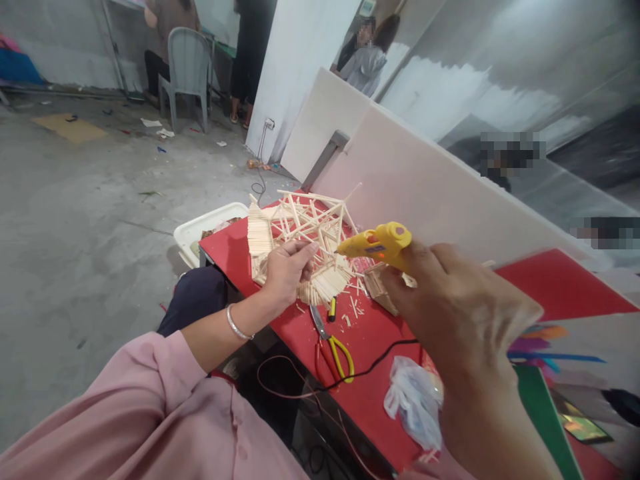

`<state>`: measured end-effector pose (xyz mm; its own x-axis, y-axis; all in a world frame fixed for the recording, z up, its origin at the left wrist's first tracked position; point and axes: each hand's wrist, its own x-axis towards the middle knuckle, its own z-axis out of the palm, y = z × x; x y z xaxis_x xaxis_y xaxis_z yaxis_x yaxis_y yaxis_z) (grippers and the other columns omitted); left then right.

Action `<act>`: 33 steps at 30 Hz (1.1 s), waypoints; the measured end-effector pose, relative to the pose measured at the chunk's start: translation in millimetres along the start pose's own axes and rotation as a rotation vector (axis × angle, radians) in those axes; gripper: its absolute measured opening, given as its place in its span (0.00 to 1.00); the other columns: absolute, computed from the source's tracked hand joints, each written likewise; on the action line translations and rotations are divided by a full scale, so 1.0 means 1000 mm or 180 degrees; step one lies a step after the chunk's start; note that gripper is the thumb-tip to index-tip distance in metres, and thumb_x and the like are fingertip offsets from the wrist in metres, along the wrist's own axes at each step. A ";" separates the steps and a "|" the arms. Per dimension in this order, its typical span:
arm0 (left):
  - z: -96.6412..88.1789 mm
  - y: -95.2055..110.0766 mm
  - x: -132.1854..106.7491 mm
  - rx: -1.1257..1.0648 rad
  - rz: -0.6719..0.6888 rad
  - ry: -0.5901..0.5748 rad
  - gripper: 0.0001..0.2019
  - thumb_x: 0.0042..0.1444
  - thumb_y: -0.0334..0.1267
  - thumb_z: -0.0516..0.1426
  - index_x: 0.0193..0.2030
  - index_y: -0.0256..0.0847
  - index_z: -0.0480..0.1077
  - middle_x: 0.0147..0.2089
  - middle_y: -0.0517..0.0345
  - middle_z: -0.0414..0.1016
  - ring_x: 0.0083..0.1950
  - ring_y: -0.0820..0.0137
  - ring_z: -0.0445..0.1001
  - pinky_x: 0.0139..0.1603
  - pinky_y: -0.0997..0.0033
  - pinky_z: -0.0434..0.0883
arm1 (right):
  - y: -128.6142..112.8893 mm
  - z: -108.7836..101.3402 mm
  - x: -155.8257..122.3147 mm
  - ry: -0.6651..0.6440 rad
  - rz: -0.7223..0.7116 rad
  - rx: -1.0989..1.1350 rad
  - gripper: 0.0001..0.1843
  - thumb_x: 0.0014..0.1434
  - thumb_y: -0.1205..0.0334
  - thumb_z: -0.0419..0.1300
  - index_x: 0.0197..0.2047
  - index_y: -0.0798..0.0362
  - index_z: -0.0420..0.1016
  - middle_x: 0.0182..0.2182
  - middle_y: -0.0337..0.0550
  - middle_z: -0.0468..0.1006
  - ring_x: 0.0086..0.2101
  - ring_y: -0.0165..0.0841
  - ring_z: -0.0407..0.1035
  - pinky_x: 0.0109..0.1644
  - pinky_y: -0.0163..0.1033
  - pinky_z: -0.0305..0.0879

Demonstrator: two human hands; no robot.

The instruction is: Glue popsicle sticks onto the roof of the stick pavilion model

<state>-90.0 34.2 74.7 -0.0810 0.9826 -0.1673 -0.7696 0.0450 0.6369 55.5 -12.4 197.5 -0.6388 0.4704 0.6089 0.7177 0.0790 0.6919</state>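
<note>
A yellow hot glue gun (383, 245) is gripped in my right hand (445, 293), its nozzle pointing left over the model. The model is a wooden stick structure (320, 217), with criss-crossed sticks on top and rows of pale sticks around its base. My left hand (290, 267) is at the model's near side, thumb and forefinger pinched together close to the nozzle. Whatever is between those fingertips is too small to make out. Pliers (325, 340) with one red and one yellow handle lie in front of the model, next to a small yellow-and-black tool (331, 310).
Loose stick pieces (356, 307) litter the red table (367, 357). A black cord (370, 367) crosses it near a plastic bag (414, 400). A white partition (400, 180) borders the far side. A white bin (210, 223) stands left. Other people are in the background.
</note>
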 end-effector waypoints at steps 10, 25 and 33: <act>0.001 0.001 -0.001 0.0066 0.0016 0.0001 0.11 0.42 0.40 0.67 0.26 0.37 0.70 0.14 0.68 0.63 0.14 0.82 0.57 0.16 0.79 0.50 | -0.024 0.008 0.022 -0.0307 0.0594 0.0655 0.14 0.57 0.60 0.57 0.45 0.53 0.77 0.26 0.42 0.71 0.23 0.28 0.57 0.27 0.37 0.39; -0.006 0.004 -0.008 -0.0185 -0.0217 -0.0193 0.09 0.40 0.34 0.61 0.32 0.36 0.73 0.15 0.65 0.68 0.14 0.78 0.59 0.16 0.76 0.53 | -0.035 0.022 0.029 -0.0318 0.0424 0.0753 0.15 0.58 0.61 0.56 0.47 0.53 0.76 0.27 0.41 0.72 0.24 0.28 0.58 0.26 0.37 0.42; -0.008 0.012 -0.017 -0.0263 -0.0395 -0.0110 0.14 0.41 0.35 0.62 0.38 0.36 0.73 0.19 0.64 0.71 0.13 0.78 0.61 0.13 0.77 0.51 | -0.035 0.023 0.027 -0.0351 0.0440 0.0717 0.16 0.57 0.61 0.55 0.48 0.52 0.76 0.28 0.42 0.74 0.24 0.29 0.59 0.27 0.38 0.41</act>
<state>-102.6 16.1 79.0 0.0388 0.9761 -0.2139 -0.8219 0.1529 0.5487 19.5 17.3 180.6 -0.5053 0.5821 0.6370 0.8473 0.1949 0.4940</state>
